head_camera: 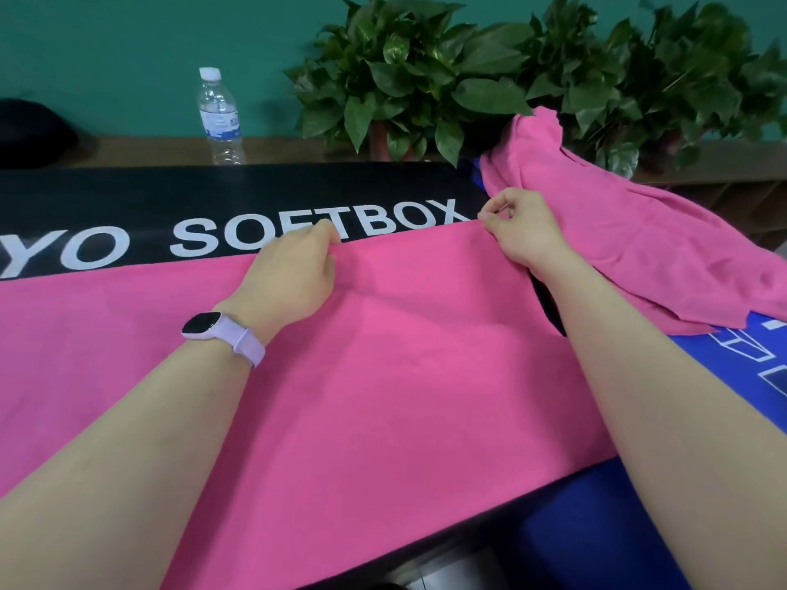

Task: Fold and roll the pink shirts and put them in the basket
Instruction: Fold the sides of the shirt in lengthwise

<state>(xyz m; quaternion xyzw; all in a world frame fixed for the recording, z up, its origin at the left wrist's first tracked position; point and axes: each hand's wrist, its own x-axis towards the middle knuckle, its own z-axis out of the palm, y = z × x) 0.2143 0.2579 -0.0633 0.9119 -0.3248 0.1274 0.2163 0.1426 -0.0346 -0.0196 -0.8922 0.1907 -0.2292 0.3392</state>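
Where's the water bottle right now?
In the head view, the water bottle stands upright at the upper left, behind the black box, left of the plants.

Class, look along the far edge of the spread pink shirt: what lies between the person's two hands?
Head view: only the pink shirt's far edge, with black printed cover behind it, lies between left hand and right hand.

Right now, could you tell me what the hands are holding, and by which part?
Both hold the spread pink shirt by its far edge: left hand mid-edge, right hand pinching the far right corner.

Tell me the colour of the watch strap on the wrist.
Pale lilac watch strap, head view.
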